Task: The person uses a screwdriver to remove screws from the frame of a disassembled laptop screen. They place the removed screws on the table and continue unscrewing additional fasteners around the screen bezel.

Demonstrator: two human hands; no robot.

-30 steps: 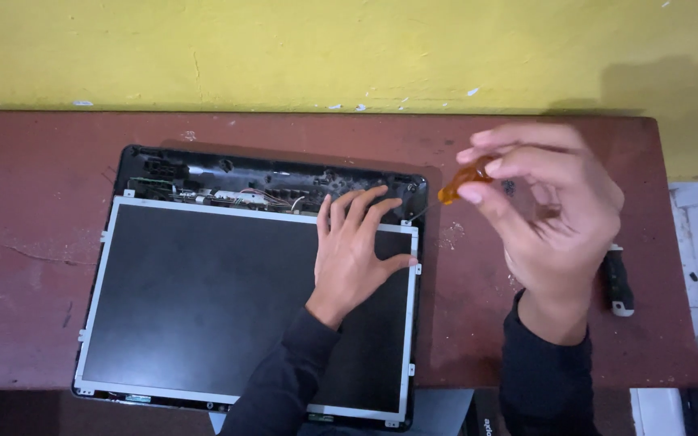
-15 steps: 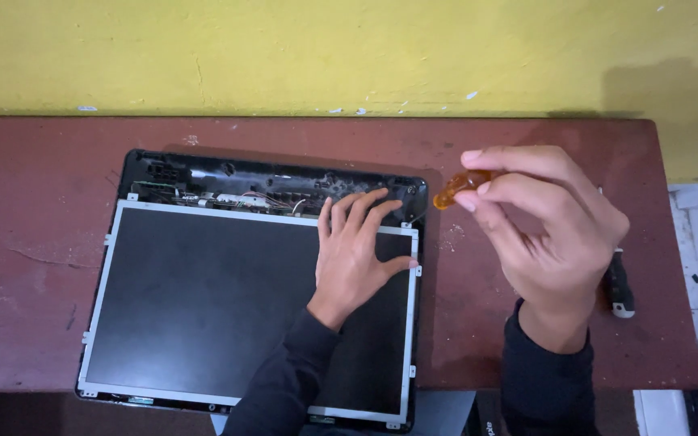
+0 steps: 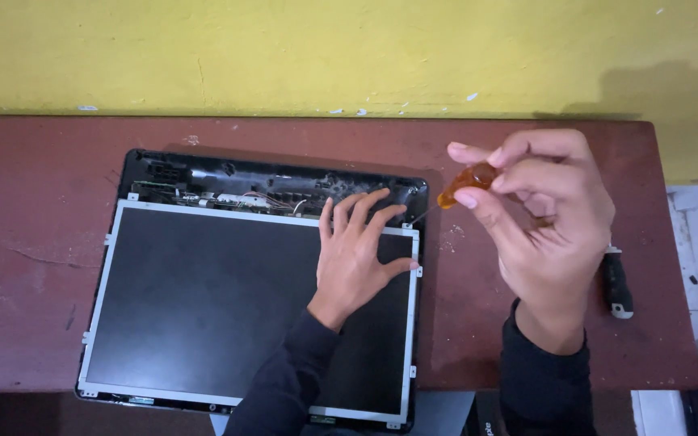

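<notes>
Left hand flat on the laptop screen panel; right hand pinches an amber-handled screwdriver (tip barely visible, seemingly near the panel's corner).

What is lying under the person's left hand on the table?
The left hand rests flat on the dark laptop screen panel, near its upper right corner. The panel sits in a black lid shell; what lies beneath the panel is hidden.

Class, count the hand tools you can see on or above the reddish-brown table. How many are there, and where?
2. An amber-handled screwdriver held in the right hand; a black-handled tool on the table, partly hidden.
</notes>
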